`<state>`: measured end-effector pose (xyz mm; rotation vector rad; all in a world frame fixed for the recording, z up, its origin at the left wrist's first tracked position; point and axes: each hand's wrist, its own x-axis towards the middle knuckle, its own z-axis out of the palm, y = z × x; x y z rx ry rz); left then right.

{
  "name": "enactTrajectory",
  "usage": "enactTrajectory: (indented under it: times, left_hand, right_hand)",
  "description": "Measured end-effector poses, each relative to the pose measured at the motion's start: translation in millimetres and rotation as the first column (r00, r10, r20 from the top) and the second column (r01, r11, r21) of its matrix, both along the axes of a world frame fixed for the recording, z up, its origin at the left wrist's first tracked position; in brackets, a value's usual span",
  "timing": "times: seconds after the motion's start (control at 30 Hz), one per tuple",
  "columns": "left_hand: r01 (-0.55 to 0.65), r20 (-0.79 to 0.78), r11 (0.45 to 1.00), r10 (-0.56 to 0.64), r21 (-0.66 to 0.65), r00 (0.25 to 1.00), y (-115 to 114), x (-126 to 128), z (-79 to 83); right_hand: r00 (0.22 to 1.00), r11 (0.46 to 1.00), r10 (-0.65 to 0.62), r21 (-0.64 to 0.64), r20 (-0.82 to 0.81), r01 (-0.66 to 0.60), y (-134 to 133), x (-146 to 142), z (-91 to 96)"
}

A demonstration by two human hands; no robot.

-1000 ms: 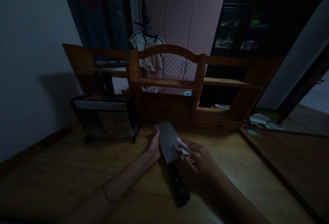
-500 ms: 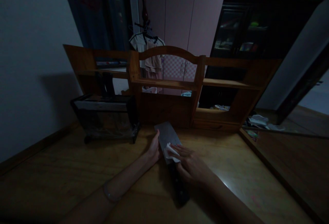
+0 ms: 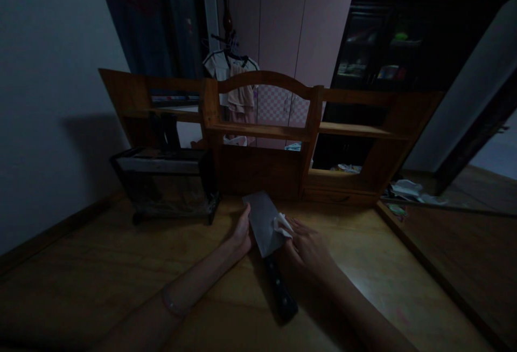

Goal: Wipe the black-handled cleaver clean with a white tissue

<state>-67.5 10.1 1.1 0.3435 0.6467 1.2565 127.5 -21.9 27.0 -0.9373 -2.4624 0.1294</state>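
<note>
A cleaver with a broad metal blade and a black riveted handle is tilted over the wooden tabletop, its handle toward me. My left hand grips the blade's left edge, thumb on the upper face and the other fingers hidden beneath. In my right hand is a crumpled white tissue, pressed at the right edge of the blade. Nobody holds the handle.
Left of the cleaver stands a black knife block with dark handles sticking out of its top. A wooden shelf unit runs along the table's back. The raised wooden edge bounds the right side.
My right hand has slid the tissue from the lower middle of the blade up and right to its edge, uncovering the blade near the handle. My left hand keeps its hold.
</note>
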Motion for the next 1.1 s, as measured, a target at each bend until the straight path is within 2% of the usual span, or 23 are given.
enactTrajectory:
  times: [0.1,0.3,0.53,0.7,0.93,1.1]
  left_hand:
    - [-0.002,0.009,1.0,0.002,0.003,1.0,2,-1,-4.3]
    - [0.01,-0.017,1.0,-0.01,-0.014,1.0,9,-4,-13.6]
    - [0.002,-0.089,0.999,-0.006,-0.046,0.996,9,-6,-15.8]
    - [-0.023,-0.122,0.997,0.013,-0.079,0.992,9,-6,-14.6]
    - [-0.068,-0.075,0.996,0.064,-0.056,0.995,6,-2,-7.5]
    - [-0.055,-0.074,0.998,0.053,-0.027,0.996,8,-3,-12.2]
  right_hand:
    - [1.0,1.0,0.013,0.0,0.016,-0.013,-2,-1,-0.2]
    - [0.987,0.987,0.145,-0.077,0.069,-0.14,-7,-2,0.1]
    - [0.959,0.939,0.284,-0.206,0.013,-0.275,-21,-8,13.2]
    - [0.931,0.902,0.362,-0.234,-0.049,-0.363,-25,-9,19.7]
    - [0.95,0.935,0.304,-0.166,-0.071,-0.312,-17,-1,19.2]
    - [0.977,0.968,0.212,-0.13,-0.021,-0.213,-11,10,23.4]
